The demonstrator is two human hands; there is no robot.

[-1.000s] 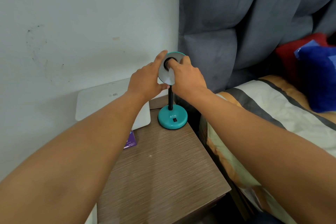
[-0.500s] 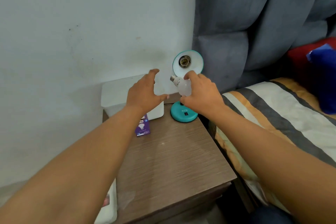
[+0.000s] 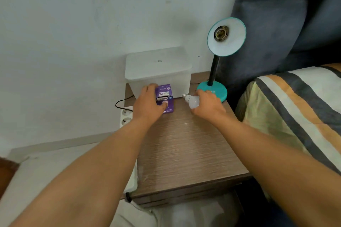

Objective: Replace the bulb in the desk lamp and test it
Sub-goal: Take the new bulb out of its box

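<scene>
A teal desk lamp [image 3: 212, 89] stands at the back right of the wooden bedside table [image 3: 184, 149]. Its shade [image 3: 230, 42] faces me with the socket [image 3: 220, 33] bare. My right hand [image 3: 208, 106] holds a white bulb [image 3: 192, 101] low over the table, screw base pointing left, in front of the lamp base. My left hand [image 3: 149, 104] is closed around a purple bulb box [image 3: 164, 97] that lies on the table against a white container.
A white lidded plastic container [image 3: 158, 72] sits at the table's back left. A power strip [image 3: 125, 116] and black cord [image 3: 122, 101] hang off the left edge. A striped bed [image 3: 295, 108] and grey headboard [image 3: 276, 14] are on the right.
The bulb came out of the lamp socket in my right hand and went down to the table. My left hand left the shade and dropped onto the purple box.
</scene>
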